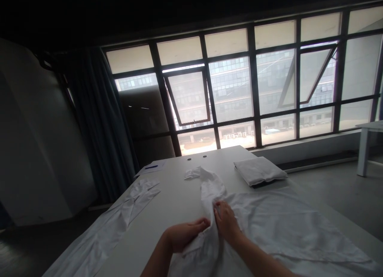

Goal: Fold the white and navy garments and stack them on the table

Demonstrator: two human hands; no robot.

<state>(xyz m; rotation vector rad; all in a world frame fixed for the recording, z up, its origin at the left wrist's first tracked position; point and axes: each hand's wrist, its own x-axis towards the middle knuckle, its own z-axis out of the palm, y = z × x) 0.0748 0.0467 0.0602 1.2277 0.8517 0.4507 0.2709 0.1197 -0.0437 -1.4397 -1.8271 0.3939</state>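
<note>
A white garment, which looks like a shirt (269, 217), lies spread over the near right part of the white table (167, 189). One sleeve-like length of it stretches away toward the table's far side. My left hand (187, 233) is closed on a raised fold of the cloth from the left, its fingertips partly hidden by the fabric. From the right, my right hand (226, 219) grips the same fold, with thumb and fingers bent around it. Between the two hands the cloth stands up in a ridge.
A folded white cloth (259, 171) rests at the right edge over something dark. Another crumpled white garment (113, 225) lies along the left edge. Paper with a pen (151, 167) sits at the far left. Beyond are a dark curtain (95, 125) and windows (230, 89).
</note>
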